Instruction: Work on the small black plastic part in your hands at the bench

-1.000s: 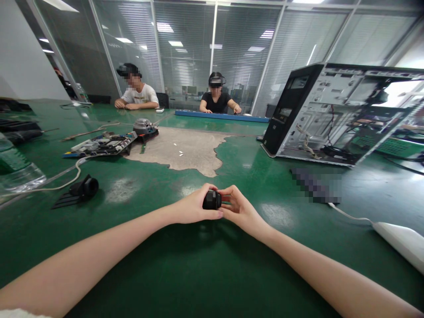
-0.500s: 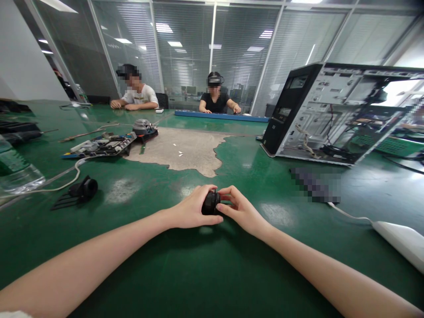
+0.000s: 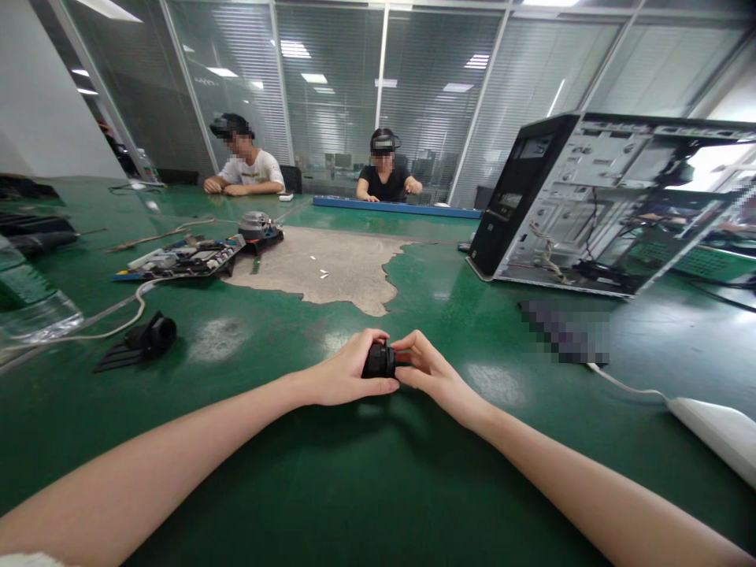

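A small black ribbed, rounded part [image 3: 378, 361] is between my two hands just above the green tabletop; its exact kind I cannot make out. My left hand [image 3: 348, 370] wraps round it from the left, thumb below and fingers over the top. From the right, my right hand [image 3: 426, 364] pinches at its end with thumb and fingertips. Left of my hands lies another black plastic piece [image 3: 147, 339] with a round opening and thin prongs. Further off is a circuit board [image 3: 186, 256] beside a fan-like cooler [image 3: 260, 228].
An opened computer tower [image 3: 549, 205] stands at the right, near a white power strip [image 3: 714, 429] with a cord. A water bottle [image 3: 32, 291] is at the left edge. Two people sit across the table [image 3: 283, 488], behind a blue bar [image 3: 395, 206].
My right fingertips have shifted slightly to the right on the black part, showing more of its end. My left hand keeps its hold. Across the table, one person's hand has moved slightly.
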Demonstrator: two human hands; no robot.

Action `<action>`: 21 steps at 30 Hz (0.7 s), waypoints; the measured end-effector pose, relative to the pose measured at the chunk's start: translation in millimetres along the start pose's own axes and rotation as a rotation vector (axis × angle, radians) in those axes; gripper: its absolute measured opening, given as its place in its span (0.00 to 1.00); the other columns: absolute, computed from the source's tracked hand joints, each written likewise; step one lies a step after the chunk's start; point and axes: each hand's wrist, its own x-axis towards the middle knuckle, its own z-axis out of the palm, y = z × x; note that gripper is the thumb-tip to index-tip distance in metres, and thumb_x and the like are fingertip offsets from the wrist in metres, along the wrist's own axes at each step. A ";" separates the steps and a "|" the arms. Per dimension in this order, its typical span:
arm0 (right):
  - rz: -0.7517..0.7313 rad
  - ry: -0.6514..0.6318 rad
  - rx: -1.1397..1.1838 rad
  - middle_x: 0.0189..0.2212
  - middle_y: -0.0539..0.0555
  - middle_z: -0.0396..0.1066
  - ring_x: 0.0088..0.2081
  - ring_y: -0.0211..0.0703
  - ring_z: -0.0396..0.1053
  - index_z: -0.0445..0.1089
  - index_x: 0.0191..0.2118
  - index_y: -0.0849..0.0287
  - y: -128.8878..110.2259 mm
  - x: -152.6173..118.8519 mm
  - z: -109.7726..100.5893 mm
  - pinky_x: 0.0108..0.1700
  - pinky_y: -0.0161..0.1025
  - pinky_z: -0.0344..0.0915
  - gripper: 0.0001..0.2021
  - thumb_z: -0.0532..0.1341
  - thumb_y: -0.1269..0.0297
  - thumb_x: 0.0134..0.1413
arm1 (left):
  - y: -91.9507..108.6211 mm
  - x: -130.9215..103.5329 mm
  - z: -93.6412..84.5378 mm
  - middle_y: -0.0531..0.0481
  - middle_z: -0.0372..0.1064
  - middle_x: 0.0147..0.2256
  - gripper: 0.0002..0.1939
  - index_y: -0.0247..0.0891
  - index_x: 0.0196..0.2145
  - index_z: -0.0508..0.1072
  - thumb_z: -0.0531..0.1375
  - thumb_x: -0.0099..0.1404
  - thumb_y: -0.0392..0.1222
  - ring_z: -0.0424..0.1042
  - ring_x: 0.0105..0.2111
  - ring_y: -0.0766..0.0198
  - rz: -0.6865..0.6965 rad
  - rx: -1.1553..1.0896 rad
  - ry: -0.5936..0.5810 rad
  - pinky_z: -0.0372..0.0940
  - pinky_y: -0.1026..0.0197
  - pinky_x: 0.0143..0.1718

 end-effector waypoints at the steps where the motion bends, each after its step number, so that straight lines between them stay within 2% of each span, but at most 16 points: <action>1: -0.005 0.010 -0.013 0.34 0.49 0.65 0.40 0.39 0.65 0.58 0.34 0.56 0.0 0.3 0.4 0.42 0.40 0.61 0.09 0.60 0.65 0.48 | -0.1 -0.2 0.9 0.42 0.53 0.49 0.31 0.38 0.52 0.49 0.58 0.56 0.50 0.58 0.49 0.56 0.009 0.016 0.007 0.56 0.52 0.49; 4: -0.029 0.072 -0.060 0.31 0.48 0.64 0.35 0.38 0.65 0.58 0.31 0.57 4.7 2.9 0.7 0.39 0.40 0.62 0.09 0.59 0.60 0.49 | -1.3 -0.4 3.9 0.42 0.52 0.49 0.33 0.38 0.52 0.50 0.60 0.54 0.49 0.56 0.49 0.55 0.038 0.081 0.035 0.56 0.51 0.49; 7: -0.030 0.081 -0.114 0.34 0.50 0.64 0.38 0.40 0.65 0.59 0.34 0.57 11.9 5.7 -0.4 0.42 0.42 0.62 0.09 0.59 0.61 0.48 | -4.7 0.1 6.0 0.43 0.53 0.47 0.33 0.39 0.52 0.50 0.60 0.53 0.48 0.57 0.48 0.54 0.052 0.113 0.057 0.57 0.50 0.48; 10: -0.039 0.040 -0.120 0.37 0.51 0.64 0.42 0.41 0.65 0.59 0.38 0.57 15.5 6.1 -1.8 0.46 0.44 0.61 0.12 0.61 0.63 0.47 | -8.4 0.7 6.3 0.43 0.53 0.46 0.32 0.39 0.51 0.50 0.60 0.53 0.48 0.57 0.46 0.54 0.077 0.151 0.092 0.57 0.50 0.47; 15: -0.064 -0.047 -0.049 0.38 0.50 0.64 0.41 0.40 0.66 0.56 0.36 0.55 11.4 3.1 -2.5 0.45 0.43 0.63 0.15 0.64 0.67 0.44 | -7.8 0.2 5.3 0.43 0.54 0.46 0.32 0.39 0.51 0.50 0.60 0.53 0.47 0.57 0.46 0.53 0.107 0.242 0.120 0.56 0.48 0.47; 21: -0.056 0.000 -0.036 0.35 0.50 0.64 0.40 0.40 0.66 0.56 0.34 0.56 5.5 2.8 0.6 0.45 0.44 0.61 0.12 0.60 0.59 0.48 | -3.7 0.5 4.6 0.43 0.53 0.48 0.32 0.41 0.51 0.46 0.61 0.54 0.44 0.59 0.47 0.55 0.184 0.254 0.117 0.56 0.49 0.48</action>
